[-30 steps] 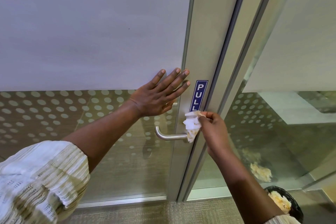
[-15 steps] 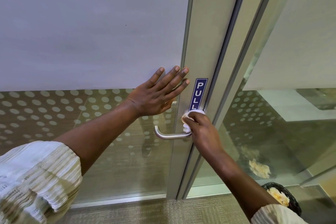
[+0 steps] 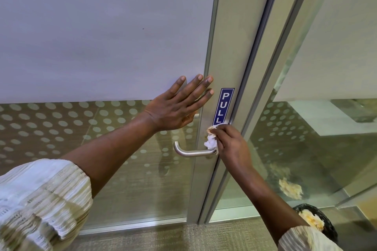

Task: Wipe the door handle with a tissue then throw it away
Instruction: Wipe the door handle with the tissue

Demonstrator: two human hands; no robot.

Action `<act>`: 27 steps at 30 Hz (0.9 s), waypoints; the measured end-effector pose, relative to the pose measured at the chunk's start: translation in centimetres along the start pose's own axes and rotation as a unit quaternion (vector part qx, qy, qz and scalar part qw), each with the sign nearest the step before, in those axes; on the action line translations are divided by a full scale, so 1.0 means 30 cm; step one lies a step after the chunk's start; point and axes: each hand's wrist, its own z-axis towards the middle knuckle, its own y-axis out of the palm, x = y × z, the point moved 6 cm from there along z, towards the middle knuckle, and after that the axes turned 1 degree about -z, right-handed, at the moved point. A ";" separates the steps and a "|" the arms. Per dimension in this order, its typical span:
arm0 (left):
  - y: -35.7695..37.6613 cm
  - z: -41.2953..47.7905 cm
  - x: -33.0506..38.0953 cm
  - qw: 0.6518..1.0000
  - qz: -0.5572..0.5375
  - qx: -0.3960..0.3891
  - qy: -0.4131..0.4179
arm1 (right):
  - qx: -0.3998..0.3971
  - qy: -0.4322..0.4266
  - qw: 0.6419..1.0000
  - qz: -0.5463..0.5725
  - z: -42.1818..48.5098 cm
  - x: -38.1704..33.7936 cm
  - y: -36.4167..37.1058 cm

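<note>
Whereas the tissue (image 3: 211,142) hung loose a second ago, it is now clamped by curled fingers of the right hand (image 3: 231,145) against the root of the door handle (image 3: 191,152), centre frame, so wiping is judged begun.

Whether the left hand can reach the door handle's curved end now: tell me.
Probably yes. The left hand lies flat just above the door handle; its curved end is bare, the right hand and tissue at the other end.
</note>
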 end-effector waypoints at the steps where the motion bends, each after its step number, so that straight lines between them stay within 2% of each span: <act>1: -0.001 0.000 0.000 1.000 -0.001 0.000 0.000 | 0.019 0.019 1.000 0.011 -0.019 0.013 -0.002; 4: -0.003 0.001 0.001 1.000 0.008 0.005 -0.004 | 0.042 0.118 0.989 0.076 -0.089 0.045 0.028; 6: -0.003 0.002 0.000 1.000 0.008 0.003 -0.002 | 0.030 0.140 0.986 0.087 -0.131 0.054 0.061; 9: -0.004 0.003 -0.003 1.000 0.000 -0.001 -0.003 | -0.018 0.128 0.989 0.073 -0.197 0.068 0.109; 15: -0.002 0.004 -0.004 1.000 0.001 -0.005 -0.002 | -0.163 0.046 0.981 -0.094 -0.342 0.011 0.266; 17: -0.003 0.001 -0.003 1.000 0.002 -0.008 -0.001 | -0.181 0.038 0.975 -0.120 -0.333 -0.035 0.305; 21: -0.004 0.000 -0.002 1.000 0.000 -0.009 0.003 | -0.134 0.069 0.979 -0.137 -0.259 -0.113 0.304; 24: -0.006 0.004 -0.004 1.000 0.001 -0.005 0.001 | -0.076 0.063 0.986 -0.132 -0.186 -0.131 0.281; 27: -0.005 0.005 -0.003 1.000 0.004 -0.006 0.002 | -0.056 0.065 0.989 -0.124 -0.153 -0.121 0.299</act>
